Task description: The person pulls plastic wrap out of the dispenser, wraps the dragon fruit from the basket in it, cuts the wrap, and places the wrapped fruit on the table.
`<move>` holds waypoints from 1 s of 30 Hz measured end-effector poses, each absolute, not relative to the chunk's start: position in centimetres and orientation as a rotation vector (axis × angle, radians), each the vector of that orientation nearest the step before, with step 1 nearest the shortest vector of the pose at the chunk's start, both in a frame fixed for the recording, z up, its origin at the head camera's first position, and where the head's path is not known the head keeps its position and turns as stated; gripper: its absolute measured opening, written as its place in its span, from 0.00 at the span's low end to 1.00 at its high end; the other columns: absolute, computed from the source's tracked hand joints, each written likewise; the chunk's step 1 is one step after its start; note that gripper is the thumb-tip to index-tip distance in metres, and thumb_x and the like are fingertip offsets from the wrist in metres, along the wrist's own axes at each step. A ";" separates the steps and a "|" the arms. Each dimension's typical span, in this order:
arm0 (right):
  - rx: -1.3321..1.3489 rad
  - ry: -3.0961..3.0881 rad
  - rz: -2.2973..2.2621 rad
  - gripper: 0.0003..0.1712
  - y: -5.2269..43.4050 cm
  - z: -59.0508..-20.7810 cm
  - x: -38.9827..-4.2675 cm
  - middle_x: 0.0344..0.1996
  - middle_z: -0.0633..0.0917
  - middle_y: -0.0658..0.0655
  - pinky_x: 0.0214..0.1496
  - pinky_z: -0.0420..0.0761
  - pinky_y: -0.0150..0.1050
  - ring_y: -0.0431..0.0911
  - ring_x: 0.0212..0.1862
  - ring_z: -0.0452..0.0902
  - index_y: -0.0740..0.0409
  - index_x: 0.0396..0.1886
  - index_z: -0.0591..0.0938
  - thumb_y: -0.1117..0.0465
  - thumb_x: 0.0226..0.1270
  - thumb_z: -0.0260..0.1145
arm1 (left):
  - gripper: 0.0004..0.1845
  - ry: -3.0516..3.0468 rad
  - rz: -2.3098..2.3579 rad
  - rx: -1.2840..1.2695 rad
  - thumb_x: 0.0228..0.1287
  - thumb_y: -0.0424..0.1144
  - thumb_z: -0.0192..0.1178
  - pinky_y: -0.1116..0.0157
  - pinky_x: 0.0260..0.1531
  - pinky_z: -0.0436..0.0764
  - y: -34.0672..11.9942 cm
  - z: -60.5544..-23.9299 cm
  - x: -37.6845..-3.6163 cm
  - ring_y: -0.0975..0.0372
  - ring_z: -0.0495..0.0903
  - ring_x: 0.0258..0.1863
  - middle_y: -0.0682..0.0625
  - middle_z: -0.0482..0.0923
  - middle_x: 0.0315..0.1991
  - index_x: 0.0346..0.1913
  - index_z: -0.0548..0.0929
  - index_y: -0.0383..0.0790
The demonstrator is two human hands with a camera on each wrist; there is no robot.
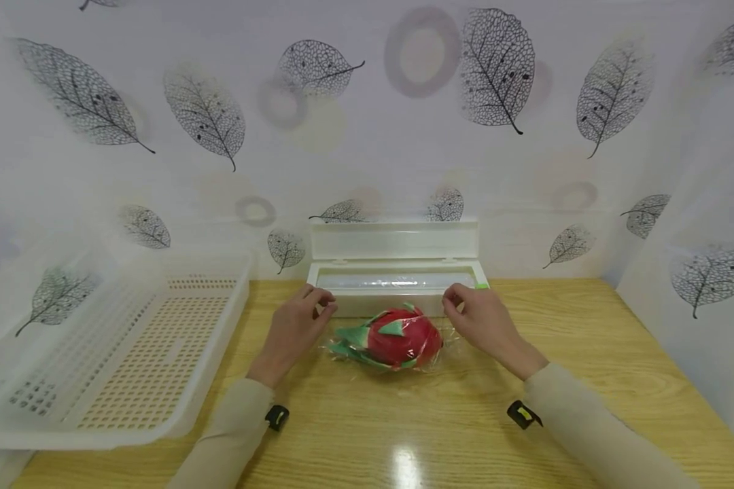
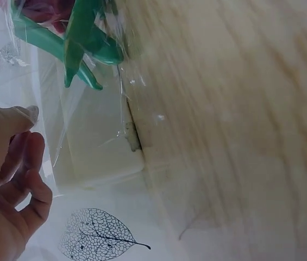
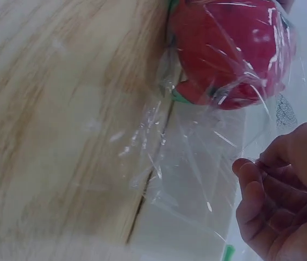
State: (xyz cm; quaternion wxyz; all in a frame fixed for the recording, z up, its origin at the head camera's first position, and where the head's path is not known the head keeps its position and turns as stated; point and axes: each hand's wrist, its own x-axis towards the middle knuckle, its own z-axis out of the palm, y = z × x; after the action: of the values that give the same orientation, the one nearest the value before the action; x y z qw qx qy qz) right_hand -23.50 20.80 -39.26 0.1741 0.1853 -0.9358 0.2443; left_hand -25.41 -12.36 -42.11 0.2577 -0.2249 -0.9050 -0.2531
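Note:
A red dragon fruit (image 1: 397,337) with green scales lies on the wooden table (image 1: 440,435), draped in clear cling film (image 1: 431,350). The film runs back to a white dispenser box (image 1: 397,280) with its lid raised, just behind the fruit. My left hand (image 1: 321,303) pinches the film at the fruit's left, by the box front. My right hand (image 1: 452,299) pinches it at the right. In the left wrist view, my left hand (image 2: 25,133) has thumb and fingers at the film (image 2: 82,136), with the green scales (image 2: 82,43) above. In the right wrist view, my right hand (image 3: 251,166) has curled fingers on the film (image 3: 196,163) below the fruit (image 3: 229,49).
A large white perforated plastic basket (image 1: 128,353) sits at the table's left edge. A leaf-patterned sheet (image 1: 367,122) covers the back and side walls. Bare wood lies in front of the fruit and to the right.

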 end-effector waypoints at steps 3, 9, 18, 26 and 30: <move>0.531 -2.670 0.684 0.05 20.7 -39.6 -23.7 0.29 0.90 0.57 0.20 0.72 0.28 0.35 0.20 0.73 0.61 0.35 0.86 0.64 0.68 0.65 | 0.04 -2.419 -0.637 -0.632 0.64 0.36 0.71 0.71 0.22 0.76 -12.1 -41.8 -25.4 0.65 0.78 0.23 0.50 0.84 0.34 0.37 0.86 0.41; 0.516 -2.715 0.663 0.03 20.8 -40.2 -23.8 0.26 0.88 0.54 0.26 0.76 0.30 0.37 0.24 0.75 0.60 0.33 0.86 0.66 0.65 0.67 | 0.04 -2.415 -0.536 -0.684 0.62 0.35 0.72 0.72 0.21 0.77 -11.8 -41.5 -25.7 0.64 0.78 0.22 0.50 0.84 0.32 0.36 0.86 0.41; 0.436 -2.732 0.641 0.04 21.9 -40.1 -23.8 0.27 0.89 0.56 0.27 0.77 0.35 0.40 0.25 0.77 0.62 0.35 0.87 0.66 0.66 0.66 | 0.05 -2.511 -0.764 -0.604 0.70 0.37 0.66 0.63 0.31 0.85 -13.0 -40.8 -26.5 0.60 0.85 0.29 0.48 0.89 0.34 0.42 0.87 0.39; 0.501 -2.629 0.754 0.06 23.2 -39.2 -23.0 0.30 0.89 0.54 0.26 0.75 0.31 0.36 0.24 0.76 0.60 0.41 0.87 0.66 0.70 0.64 | 0.08 -2.439 -0.920 -0.616 0.73 0.35 0.62 0.61 0.34 0.86 -13.6 -37.9 -25.3 0.58 0.86 0.34 0.45 0.88 0.40 0.48 0.86 0.36; 0.835 -2.430 0.821 0.09 23.0 -38.8 -22.6 0.33 0.89 0.51 0.26 0.77 0.29 0.34 0.26 0.77 0.59 0.42 0.87 0.72 0.63 0.69 | 0.09 -2.488 -0.964 -0.924 0.73 0.34 0.62 0.68 0.34 0.84 -12.3 -36.3 -24.0 0.63 0.85 0.35 0.48 0.87 0.44 0.51 0.86 0.38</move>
State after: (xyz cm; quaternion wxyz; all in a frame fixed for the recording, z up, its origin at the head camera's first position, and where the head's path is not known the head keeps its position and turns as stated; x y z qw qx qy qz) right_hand -22.63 23.00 -38.76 0.2203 0.3018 -0.8788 0.2969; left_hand -24.00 -12.26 -36.25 0.1585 -0.3232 -0.8700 -0.3370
